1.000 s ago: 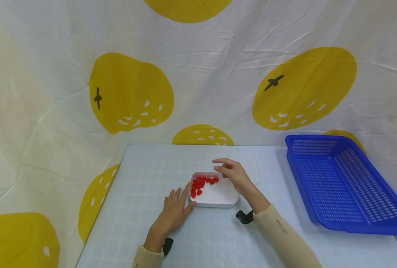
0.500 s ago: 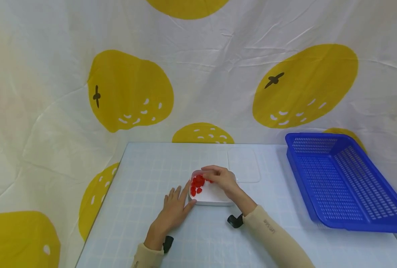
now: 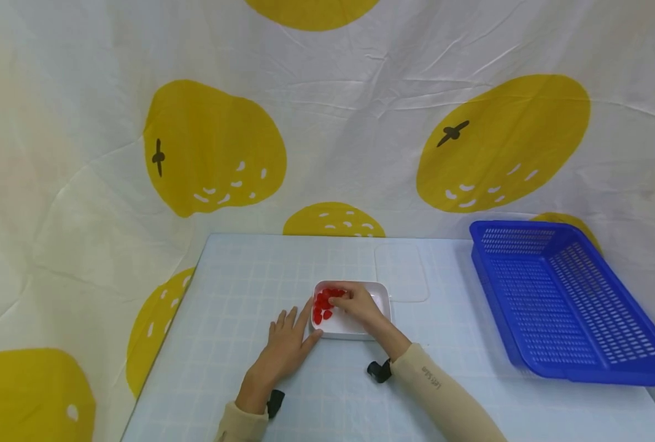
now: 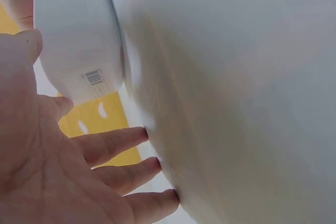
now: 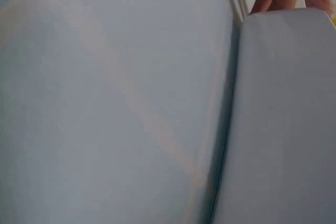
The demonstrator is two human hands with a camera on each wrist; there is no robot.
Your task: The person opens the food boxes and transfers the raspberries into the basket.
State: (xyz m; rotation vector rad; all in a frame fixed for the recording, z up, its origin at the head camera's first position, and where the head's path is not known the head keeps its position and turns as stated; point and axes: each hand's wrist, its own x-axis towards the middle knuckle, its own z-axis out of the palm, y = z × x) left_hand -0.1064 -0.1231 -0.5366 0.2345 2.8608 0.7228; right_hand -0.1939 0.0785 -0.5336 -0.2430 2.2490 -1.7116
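A shallow white box (image 3: 349, 335) lies on the table with several small red pieces (image 3: 323, 304) gathered at its left end. Their exact kind is too small to tell. My left hand (image 3: 285, 347) rests beside the box, fingers spread, thumb and index finger touching its left wall. In the left wrist view, that wall carries a barcode label (image 4: 94, 77) near the spread left fingers (image 4: 110, 145). My right hand (image 3: 360, 305) reaches over the box, thumb and fingertips among the red pieces; whether one is pinched is hidden. The right wrist view shows mainly the box wall (image 5: 283, 103).
A thin see-through lid (image 3: 401, 273) lies flat behind the box, to its right. A blue slotted basket (image 3: 501, 307) stands at the table's right side. A white cloth with yellow fruit prints (image 3: 217, 147) hangs behind the table.
My right hand has moved left and down into the box, its fingertips now among the red pieces. The left hand stays at the box's left wall.
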